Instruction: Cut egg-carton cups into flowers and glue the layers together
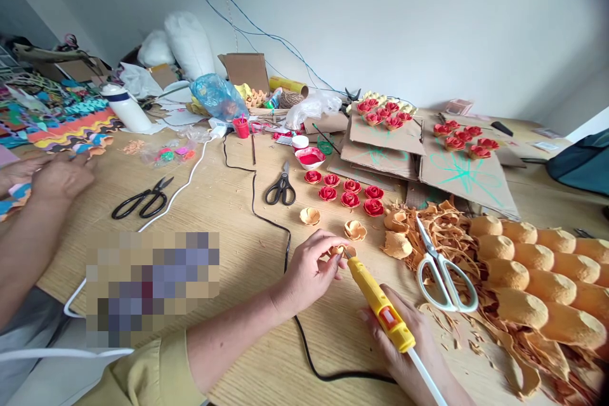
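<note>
My left hand [311, 269] pinches a small orange carton flower [338, 250] between thumb and fingertips. Wrapped round a yellow glue gun [380, 304], my right hand [404, 342] keeps its nozzle tip at the flower. Just beyond lie two unpainted carton flowers, a cupped one [310, 216] and a petalled one [355, 230]. Several red roses [351, 186] stand in rows behind them. White-handled scissors [447, 276] rest on orange carton scraps [440, 228] to the right.
Egg cartons [535, 256] fill the right side. Red flowers stand on cardboard [465, 171] at the back. Black scissors [280, 187], a red paint bowl [310, 157] and a black cord [288, 244] lie mid-table. Another person's hands [61, 174] work at the left.
</note>
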`<state>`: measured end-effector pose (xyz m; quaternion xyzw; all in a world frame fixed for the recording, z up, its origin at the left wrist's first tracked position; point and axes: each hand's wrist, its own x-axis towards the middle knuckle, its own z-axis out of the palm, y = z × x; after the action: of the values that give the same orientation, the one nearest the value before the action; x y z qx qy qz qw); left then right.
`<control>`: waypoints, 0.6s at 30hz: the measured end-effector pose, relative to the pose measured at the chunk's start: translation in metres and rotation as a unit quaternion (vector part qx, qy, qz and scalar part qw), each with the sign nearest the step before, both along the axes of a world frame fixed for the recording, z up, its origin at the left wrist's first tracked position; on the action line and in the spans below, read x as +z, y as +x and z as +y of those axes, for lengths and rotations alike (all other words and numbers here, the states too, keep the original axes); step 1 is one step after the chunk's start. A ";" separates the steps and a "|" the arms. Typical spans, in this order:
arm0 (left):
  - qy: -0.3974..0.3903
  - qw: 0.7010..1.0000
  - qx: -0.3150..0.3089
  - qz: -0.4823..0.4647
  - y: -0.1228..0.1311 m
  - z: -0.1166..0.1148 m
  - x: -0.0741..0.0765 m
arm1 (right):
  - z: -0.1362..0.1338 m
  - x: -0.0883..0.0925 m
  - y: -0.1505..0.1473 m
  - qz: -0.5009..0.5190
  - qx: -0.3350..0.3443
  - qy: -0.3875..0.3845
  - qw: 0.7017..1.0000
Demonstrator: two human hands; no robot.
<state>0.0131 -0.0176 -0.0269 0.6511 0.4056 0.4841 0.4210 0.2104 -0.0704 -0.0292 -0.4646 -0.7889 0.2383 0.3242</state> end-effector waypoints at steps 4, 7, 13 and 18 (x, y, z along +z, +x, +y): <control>0.006 1.000 0.002 0.006 0.000 0.001 -0.003 | 0.000 0.001 0.000 0.008 0.000 -0.007 1.000; 0.009 1.000 0.000 0.008 0.001 0.002 -0.004 | 0.000 0.001 0.000 0.004 0.000 -0.010 1.000; 0.006 1.000 0.004 0.002 0.001 0.002 -0.004 | -0.001 0.001 0.000 -0.006 0.000 -0.002 1.000; 0.007 1.000 0.010 0.004 0.001 0.002 -0.004 | 0.001 0.000 0.001 -0.011 0.003 -0.006 1.000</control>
<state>0.0143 -0.0152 -0.0310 0.6519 0.4100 0.4886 0.4102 0.2117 -0.0697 -0.0295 -0.4664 -0.7925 0.2389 0.3120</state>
